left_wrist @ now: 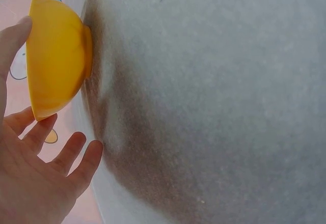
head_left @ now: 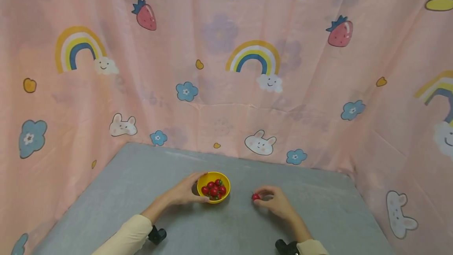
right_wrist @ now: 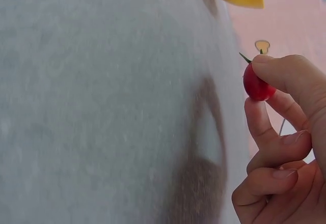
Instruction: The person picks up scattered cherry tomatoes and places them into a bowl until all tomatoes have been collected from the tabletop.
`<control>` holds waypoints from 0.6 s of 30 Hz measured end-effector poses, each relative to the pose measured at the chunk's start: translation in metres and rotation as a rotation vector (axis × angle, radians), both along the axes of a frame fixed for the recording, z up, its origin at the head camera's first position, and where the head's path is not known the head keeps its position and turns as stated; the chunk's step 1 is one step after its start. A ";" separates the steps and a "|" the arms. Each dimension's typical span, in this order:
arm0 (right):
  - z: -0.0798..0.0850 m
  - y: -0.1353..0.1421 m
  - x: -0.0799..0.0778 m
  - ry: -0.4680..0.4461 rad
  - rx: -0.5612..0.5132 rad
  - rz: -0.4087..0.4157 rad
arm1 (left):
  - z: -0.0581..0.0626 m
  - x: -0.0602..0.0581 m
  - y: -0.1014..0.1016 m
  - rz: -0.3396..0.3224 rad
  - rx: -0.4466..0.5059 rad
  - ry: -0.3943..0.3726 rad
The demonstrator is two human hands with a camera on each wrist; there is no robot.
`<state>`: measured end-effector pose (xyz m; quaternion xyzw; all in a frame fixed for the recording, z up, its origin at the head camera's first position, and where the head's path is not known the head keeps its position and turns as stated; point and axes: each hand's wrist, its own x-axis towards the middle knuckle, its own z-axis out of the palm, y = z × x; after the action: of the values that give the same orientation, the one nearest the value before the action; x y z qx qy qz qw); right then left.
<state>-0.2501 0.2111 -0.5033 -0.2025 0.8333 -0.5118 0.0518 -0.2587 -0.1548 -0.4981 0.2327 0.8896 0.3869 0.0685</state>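
A small yellow bowl (head_left: 219, 200) stands upright on the grey table, with several red cherry tomatoes (head_left: 214, 191) in it, some with green stems. My left hand (head_left: 183, 190) holds the bowl from its left side. In the left wrist view the thumb lies at one side of the bowl's rim and fingertips touch the opposite side; the other fingers are spread. To the right of the bowl, my right hand (head_left: 277, 204) pinches a single cherry tomato (right_wrist: 257, 83) between thumb and fingers, its green stem pointing away from the palm. This tomato is held above the tabletop.
The grey tabletop (head_left: 159, 176) reaches back to a pink curtain (head_left: 198, 125) printed with rainbows, strawberries, rabbits and flowers. That curtain hangs along the back and both sides. A dark wrist camera (head_left: 157, 235) sits at the left sleeve, another (head_left: 286, 247) at the right.
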 end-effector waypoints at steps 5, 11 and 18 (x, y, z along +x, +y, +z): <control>-0.001 0.007 -0.004 0.007 0.028 -0.005 | 0.002 0.000 0.000 -0.005 -0.001 0.001; 0.003 0.010 -0.008 0.027 0.035 -0.012 | 0.004 0.001 0.002 -0.004 0.002 -0.006; 0.010 0.004 -0.012 0.061 0.044 -0.007 | 0.003 0.001 0.002 0.001 -0.010 -0.018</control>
<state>-0.2616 0.2151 -0.4937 -0.2139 0.8463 -0.4870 0.0289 -0.2574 -0.1530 -0.4947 0.2285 0.8910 0.3844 0.0777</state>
